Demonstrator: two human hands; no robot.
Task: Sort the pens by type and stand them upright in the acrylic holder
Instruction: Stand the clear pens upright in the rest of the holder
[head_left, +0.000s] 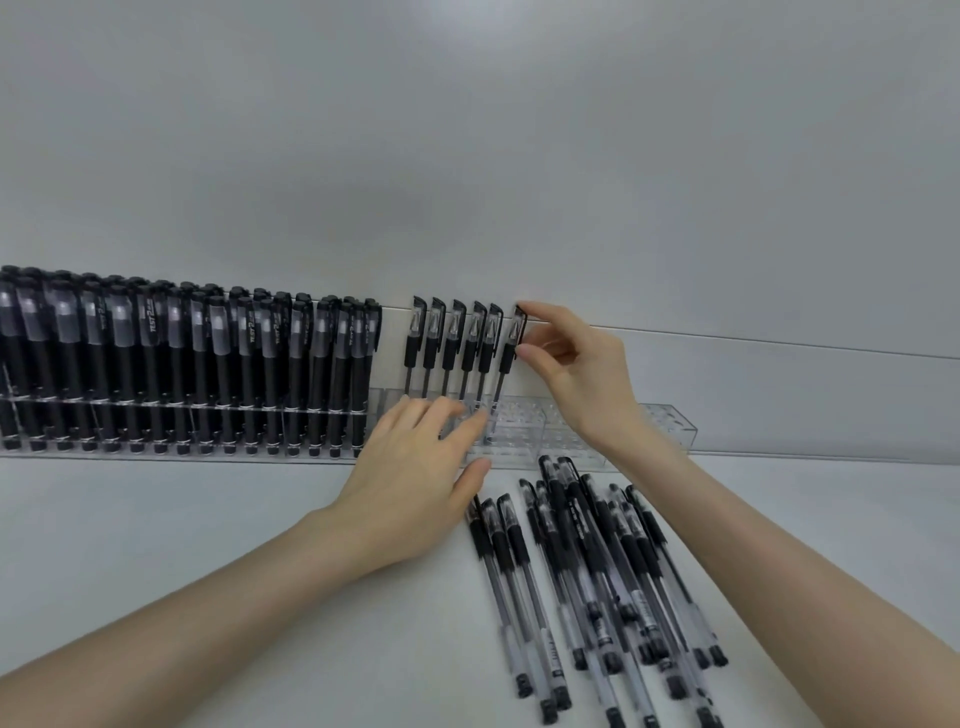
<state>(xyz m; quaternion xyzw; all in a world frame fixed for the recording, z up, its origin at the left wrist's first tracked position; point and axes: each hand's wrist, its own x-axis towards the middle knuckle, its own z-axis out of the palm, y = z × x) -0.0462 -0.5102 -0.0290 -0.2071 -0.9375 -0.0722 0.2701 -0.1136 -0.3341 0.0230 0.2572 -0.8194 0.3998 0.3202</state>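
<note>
A long clear acrylic holder (670, 423) runs along the wall. Its left part is packed with several thick matte-black pens (171, 358) standing upright. To their right stand several slim clear gel pens (452, 343) with black caps. My right hand (571, 369) pinches the cap of the rightmost upright gel pen (511, 345), whose tip sits in a holder hole. My left hand (415, 467) rests with straight fingers on the holder's front, just below those pens. A loose pile of gel pens (597, 571) lies flat on the table in front.
The white table (208, 519) meets a plain white wall (467, 156) right behind the holder. Three gel pens (506, 566) lie side by side at the pile's left edge. The holder's right end shows unfilled holes.
</note>
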